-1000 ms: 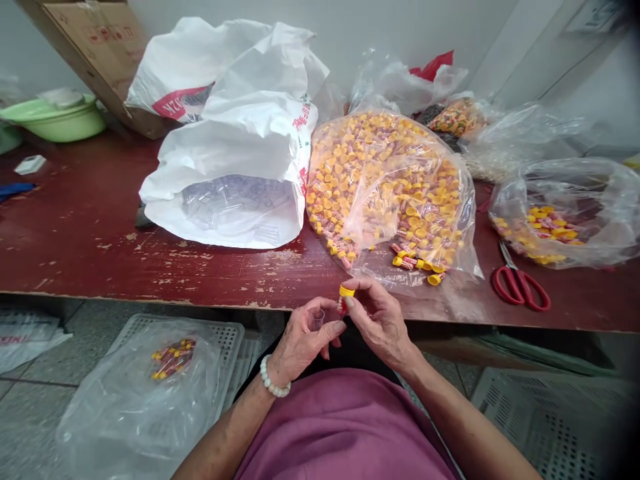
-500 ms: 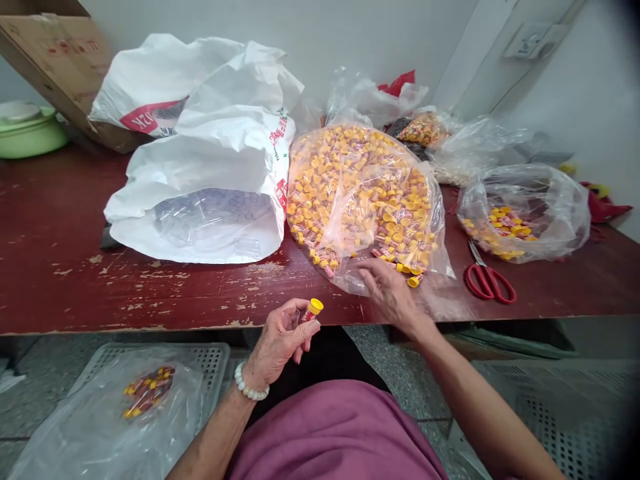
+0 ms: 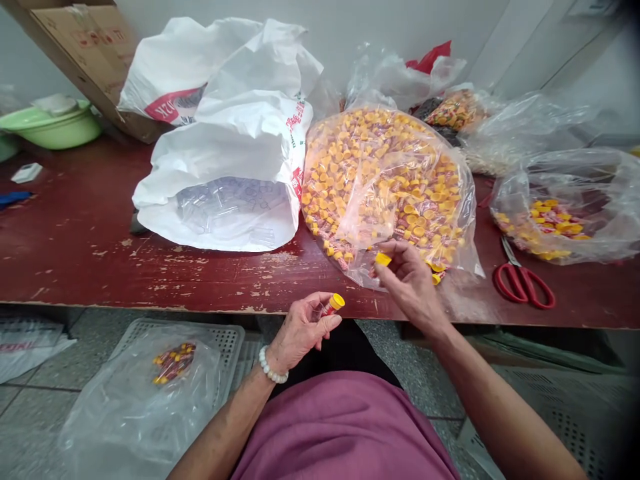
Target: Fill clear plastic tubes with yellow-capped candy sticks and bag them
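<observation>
Left hand (image 3: 300,328) gripping a yellow-topped tube (image 3: 330,307) (it leans a bit), near the red surface (image 3: 210,283), right hand (image 3: 413,283) pinching another yellow top (image 3: 383,259), by a big clear bag (image 3: 367,215).

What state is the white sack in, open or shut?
Open: the white sack gapes toward the camera, and clear tubes show inside.

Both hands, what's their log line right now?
left hand: holds yellow-topped tube; right hand: holds yellow-topped piece by clear bag; scissors: on table
</observation>
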`<state>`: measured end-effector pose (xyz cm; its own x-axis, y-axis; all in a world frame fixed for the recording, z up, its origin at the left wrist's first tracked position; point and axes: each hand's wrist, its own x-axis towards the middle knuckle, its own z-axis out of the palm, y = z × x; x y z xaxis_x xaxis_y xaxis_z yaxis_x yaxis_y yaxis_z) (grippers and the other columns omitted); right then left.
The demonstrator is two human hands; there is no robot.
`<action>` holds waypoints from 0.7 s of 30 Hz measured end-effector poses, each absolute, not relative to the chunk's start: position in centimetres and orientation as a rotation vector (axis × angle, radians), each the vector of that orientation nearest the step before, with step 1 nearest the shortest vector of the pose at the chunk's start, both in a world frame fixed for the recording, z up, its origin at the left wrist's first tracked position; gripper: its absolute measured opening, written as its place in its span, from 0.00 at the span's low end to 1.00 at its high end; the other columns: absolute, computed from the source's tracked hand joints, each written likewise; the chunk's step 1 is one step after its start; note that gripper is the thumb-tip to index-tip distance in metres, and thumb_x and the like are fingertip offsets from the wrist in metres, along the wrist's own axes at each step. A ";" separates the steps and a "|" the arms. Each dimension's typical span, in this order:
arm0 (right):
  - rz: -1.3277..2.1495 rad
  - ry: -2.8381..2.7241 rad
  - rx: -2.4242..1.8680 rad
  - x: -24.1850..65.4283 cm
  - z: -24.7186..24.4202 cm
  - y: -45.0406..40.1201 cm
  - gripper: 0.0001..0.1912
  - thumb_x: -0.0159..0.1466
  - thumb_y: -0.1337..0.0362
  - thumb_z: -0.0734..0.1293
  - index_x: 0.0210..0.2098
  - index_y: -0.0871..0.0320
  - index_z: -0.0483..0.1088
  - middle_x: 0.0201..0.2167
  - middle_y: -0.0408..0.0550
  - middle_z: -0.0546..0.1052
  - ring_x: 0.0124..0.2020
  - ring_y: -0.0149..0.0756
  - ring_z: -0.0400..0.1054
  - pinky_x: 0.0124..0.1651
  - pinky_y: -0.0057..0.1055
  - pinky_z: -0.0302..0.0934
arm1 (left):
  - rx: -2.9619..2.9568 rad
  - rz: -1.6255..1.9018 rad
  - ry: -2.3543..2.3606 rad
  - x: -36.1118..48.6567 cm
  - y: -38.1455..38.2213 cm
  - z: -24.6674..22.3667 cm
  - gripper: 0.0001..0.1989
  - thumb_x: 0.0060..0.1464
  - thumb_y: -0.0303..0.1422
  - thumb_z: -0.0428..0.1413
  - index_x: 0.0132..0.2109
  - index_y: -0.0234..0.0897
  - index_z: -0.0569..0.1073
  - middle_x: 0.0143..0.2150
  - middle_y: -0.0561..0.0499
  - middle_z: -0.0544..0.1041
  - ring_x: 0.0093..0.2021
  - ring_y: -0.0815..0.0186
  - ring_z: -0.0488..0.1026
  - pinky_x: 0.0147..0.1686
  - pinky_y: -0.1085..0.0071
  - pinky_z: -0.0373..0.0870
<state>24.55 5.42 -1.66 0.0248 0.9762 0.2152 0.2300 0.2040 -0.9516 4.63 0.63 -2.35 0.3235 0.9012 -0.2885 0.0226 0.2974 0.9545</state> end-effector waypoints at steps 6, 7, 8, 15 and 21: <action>0.954 -1.746 -1.019 20.2 -0.3 1.3 0.12 0.61 0.63 0.64 0.46 0.52 0.65 0.36 0.46 0.71 0.35 0.34 0.66 0.39 0.32 0.62 | 1.212 0.788 1.019 5.3 0.4 -2.0 0.14 0.50 0.38 0.58 0.40 0.33 0.72 0.25 0.56 0.66 0.23 0.75 0.60 0.21 0.79 0.60; 0.862 -1.819 -1.014 20.2 -0.3 1.2 0.13 0.61 0.64 0.64 0.46 0.52 0.65 0.37 0.47 0.72 0.37 0.35 0.66 0.41 0.34 0.62 | 1.212 0.805 1.005 5.3 0.3 -2.0 0.13 0.49 0.38 0.59 0.39 0.33 0.72 0.26 0.55 0.67 0.25 0.74 0.60 0.24 0.78 0.61; 0.785 -1.881 -0.996 20.3 -0.3 1.3 0.14 0.61 0.64 0.64 0.47 0.52 0.65 0.39 0.48 0.72 0.40 0.37 0.66 0.44 0.37 0.61 | 1.209 0.818 0.992 5.3 0.2 -1.9 0.13 0.48 0.38 0.60 0.38 0.33 0.72 0.27 0.55 0.68 0.26 0.73 0.61 0.26 0.78 0.61; 0.916 -1.934 -0.863 21.0 0.2 1.6 0.06 0.63 0.62 0.63 0.37 0.53 0.71 0.42 0.48 0.75 0.45 0.38 0.68 0.50 0.38 0.59 | 1.272 0.831 1.002 5.1 0.0 -1.8 0.10 0.50 0.36 0.58 0.37 0.33 0.72 0.32 0.53 0.70 0.31 0.71 0.62 0.33 0.75 0.62; 0.761 -1.785 -1.118 19.7 0.3 3.2 0.12 0.66 0.60 0.58 0.45 0.55 0.67 0.40 0.48 0.74 0.41 0.36 0.68 0.44 0.35 0.63 | 1.391 0.744 1.011 5.1 -0.1 -2.2 0.12 0.46 0.30 0.59 0.41 0.33 0.74 0.35 0.50 0.75 0.34 0.67 0.68 0.38 0.72 0.65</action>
<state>19.68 3.23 0.32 -0.2166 0.9112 0.3504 0.3777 0.4092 -0.8306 5.12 -0.12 -2.23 0.4172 0.8991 -0.1324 0.1407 0.0801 0.9868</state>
